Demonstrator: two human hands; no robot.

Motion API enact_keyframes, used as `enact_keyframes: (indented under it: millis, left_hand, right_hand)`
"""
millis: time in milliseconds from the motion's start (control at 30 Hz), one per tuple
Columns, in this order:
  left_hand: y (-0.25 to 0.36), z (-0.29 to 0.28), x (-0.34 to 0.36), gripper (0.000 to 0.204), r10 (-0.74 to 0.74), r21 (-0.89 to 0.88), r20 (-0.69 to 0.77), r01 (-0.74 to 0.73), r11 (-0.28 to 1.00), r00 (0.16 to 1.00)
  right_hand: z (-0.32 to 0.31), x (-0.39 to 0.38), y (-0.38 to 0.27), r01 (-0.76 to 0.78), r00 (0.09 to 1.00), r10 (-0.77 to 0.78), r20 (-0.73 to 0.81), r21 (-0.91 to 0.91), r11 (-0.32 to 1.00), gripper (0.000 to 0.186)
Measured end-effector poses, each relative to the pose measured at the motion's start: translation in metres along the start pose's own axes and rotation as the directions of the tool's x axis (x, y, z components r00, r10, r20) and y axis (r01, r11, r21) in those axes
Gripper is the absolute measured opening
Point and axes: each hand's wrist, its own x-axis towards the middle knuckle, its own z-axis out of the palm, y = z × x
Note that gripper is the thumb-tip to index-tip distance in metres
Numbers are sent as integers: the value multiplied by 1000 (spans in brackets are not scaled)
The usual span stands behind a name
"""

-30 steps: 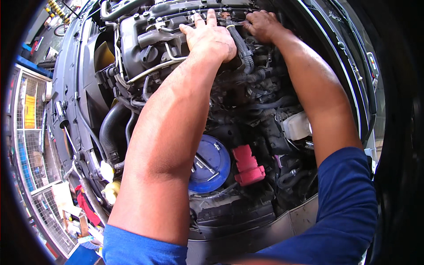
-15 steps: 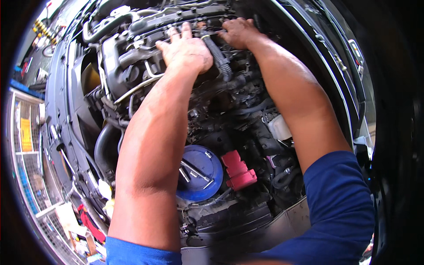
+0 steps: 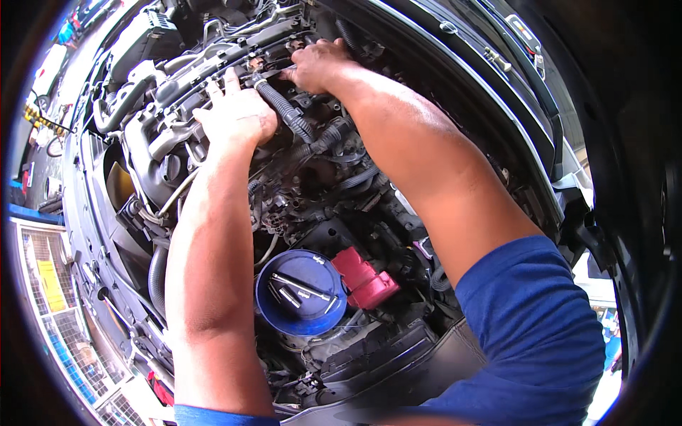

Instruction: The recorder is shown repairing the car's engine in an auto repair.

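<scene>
My left hand (image 3: 238, 117) lies on top of the engine (image 3: 153, 135) with its fingers spread over the dark rail and the parts along it. Its fingertips rest near small connectors, and nothing is held in it. Farther back and to the right, my right hand (image 3: 321, 65) reaches to the rear edge of the engine. Its fingers are curled around something low among the wiring; what they grip is hidden. A black corrugated hose (image 3: 284, 108) runs between the two hands. A black filler cap (image 3: 170, 168) sits left of my left wrist.
Below my forearms, a blue round tray (image 3: 264, 302) holds several metal sockets and an extension bar (image 3: 302, 286). Beside it sits a red plastic cover (image 3: 366, 280). The car's fender edge (image 3: 490, 106) curves along the right. A wire-mesh cage (image 3: 53, 284) stands at the far left.
The view has shifted and tilted, so engine, tray and both arms appear farther left. My left hand stays spread on the engine; my right hand stays at the rear edge.
</scene>
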Motion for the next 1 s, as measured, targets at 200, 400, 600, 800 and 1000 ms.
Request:
enact_keyframes:
  millis: [200,400,600,800,1000]
  left_hand:
    - [-8,10,3,52,20,-19,-82,-22,1000,996]
    - [-5,5,-5,51,21,25,-52,-20,999,998]
    - [-7,4,-7,48,44,-26,-107,-47,999,993]
    - [-9,11,-5,53,84,-74,-189,-99,992,978]
    - [-37,25,-8,45,86,-277,-384,-203,939,919]
  right_hand:
    - [5,2,2,30,1000,-30,3,47,998,62]
    - [-5,14,7,140,988,-145,-59,-90,986,57]
    - [-16,8,8,57,995,-57,78,3,998,60]
    - [-70,-24,10,31,979,18,201,-240,970,24]
    - [-92,-67,4,28,995,-23,99,-51,998,21]
